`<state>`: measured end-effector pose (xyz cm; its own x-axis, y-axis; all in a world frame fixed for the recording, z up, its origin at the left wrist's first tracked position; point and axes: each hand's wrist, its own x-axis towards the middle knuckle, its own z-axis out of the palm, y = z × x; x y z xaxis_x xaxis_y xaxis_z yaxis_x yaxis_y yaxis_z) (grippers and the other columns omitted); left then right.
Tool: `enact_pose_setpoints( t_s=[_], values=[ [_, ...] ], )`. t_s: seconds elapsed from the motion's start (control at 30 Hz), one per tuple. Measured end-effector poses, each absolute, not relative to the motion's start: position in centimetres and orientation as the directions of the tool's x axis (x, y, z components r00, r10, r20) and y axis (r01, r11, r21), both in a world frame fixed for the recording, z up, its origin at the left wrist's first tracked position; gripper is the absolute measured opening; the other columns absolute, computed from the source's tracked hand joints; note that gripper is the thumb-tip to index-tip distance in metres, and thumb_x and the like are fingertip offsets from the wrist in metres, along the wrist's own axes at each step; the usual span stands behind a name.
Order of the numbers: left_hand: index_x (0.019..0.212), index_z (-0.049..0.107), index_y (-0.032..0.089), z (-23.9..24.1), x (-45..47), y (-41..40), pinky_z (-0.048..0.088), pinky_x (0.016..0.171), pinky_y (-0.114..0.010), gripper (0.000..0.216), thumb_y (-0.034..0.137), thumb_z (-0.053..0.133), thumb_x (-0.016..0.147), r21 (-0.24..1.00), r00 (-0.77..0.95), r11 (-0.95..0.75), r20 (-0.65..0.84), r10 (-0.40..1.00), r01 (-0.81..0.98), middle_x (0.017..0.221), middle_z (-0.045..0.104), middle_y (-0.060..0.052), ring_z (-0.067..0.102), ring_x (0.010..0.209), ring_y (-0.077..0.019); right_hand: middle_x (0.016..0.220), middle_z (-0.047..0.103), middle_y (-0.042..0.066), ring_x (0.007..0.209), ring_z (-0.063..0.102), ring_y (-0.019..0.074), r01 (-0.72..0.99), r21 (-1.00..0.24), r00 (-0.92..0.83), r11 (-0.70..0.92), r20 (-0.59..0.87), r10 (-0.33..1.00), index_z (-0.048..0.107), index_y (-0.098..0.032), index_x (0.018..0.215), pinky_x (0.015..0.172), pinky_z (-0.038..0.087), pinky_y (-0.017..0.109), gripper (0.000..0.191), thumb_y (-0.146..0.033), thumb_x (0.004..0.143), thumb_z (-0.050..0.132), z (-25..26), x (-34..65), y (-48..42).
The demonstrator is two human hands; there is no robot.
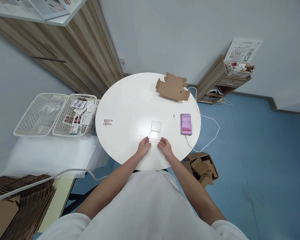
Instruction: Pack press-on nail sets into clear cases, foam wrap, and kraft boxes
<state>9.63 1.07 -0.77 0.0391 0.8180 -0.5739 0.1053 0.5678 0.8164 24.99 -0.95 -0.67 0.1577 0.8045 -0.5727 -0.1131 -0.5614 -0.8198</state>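
A small clear plastic case (pixel 155 131) lies opened flat on the round white table (pixel 130 106), lid half away from me. My left hand (pixel 143 147) touches its near left corner with fingertips pinched together. At the near right corner my right hand (pixel 165 147) does the same. A small card of pink press-on nails (pixel 107 122) lies to the left on the table, apart from both hands.
An unfolded cardboard box (pixel 173 87) sits at the table's far side. A phone (pixel 186 124) on a white cable (pixel 210 120) lies right. Two white baskets (pixel 56 114) stand at left, one holding nail cards. A carton of cardboard pieces (pixel 202 166) sits on the floor.
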Motion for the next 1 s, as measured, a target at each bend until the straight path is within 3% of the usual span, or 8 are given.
enact_pose_setpoints(
  t_s=[0.57, 0.77, 1.0],
  values=[
    [0.129, 0.035, 0.02, -0.7, 9.4, -0.6, 0.033, 0.098, -0.034, 0.057, 0.021, 0.055, 0.074, 0.814, -0.012, 0.534, -0.546, 0.838, 0.231, 0.137, 0.035, -0.01, 0.04, 0.12, -0.0213, 0.116, 0.05, 0.008, 0.104, 0.053, 0.0182, -0.122, -0.824, 0.098, -0.553, -0.565, 0.819, 0.045, -0.023, 0.113, 0.084, 0.045, 0.031, 0.056, -0.023, 0.06, 0.063, -1.3, 25.5, -2.6],
    [0.111, 0.052, 0.018, -0.4, 5.1, -2.2, 0.04, 0.09, -0.034, 0.039, 0.033, 0.056, 0.075, 0.786, -0.25, 0.593, -0.547, 0.799, 0.175, 0.12, 0.052, -0.012, 0.05, 0.109, -0.0214, 0.103, 0.055, 0.006, 0.089, 0.056, 0.0167, 0.021, -0.811, 0.063, -0.585, -0.583, 0.81, 0.052, -0.022, 0.099, 0.079, 0.046, 0.032, 0.036, -0.026, 0.064, 0.057, -1.0, 26.3, -4.8],
    [0.102, 0.056, 0.016, -0.2, -4.5, -0.6, 0.046, 0.077, -0.031, 0.038, 0.036, 0.057, 0.07, 0.8, -0.552, 0.6, -0.497, 0.669, 0.008, 0.101, 0.059, -0.009, 0.057, 0.089, -0.0174, 0.101, 0.058, 0.005, 0.07, 0.056, 0.0145, 0.167, -0.783, -0.03, -0.6, -0.612, 0.79, 0.056, -0.023, 0.097, 0.069, 0.046, 0.032, 0.033, -0.03, 0.065, 0.057, 1.4, 25.1, -3.6]
  ],
)
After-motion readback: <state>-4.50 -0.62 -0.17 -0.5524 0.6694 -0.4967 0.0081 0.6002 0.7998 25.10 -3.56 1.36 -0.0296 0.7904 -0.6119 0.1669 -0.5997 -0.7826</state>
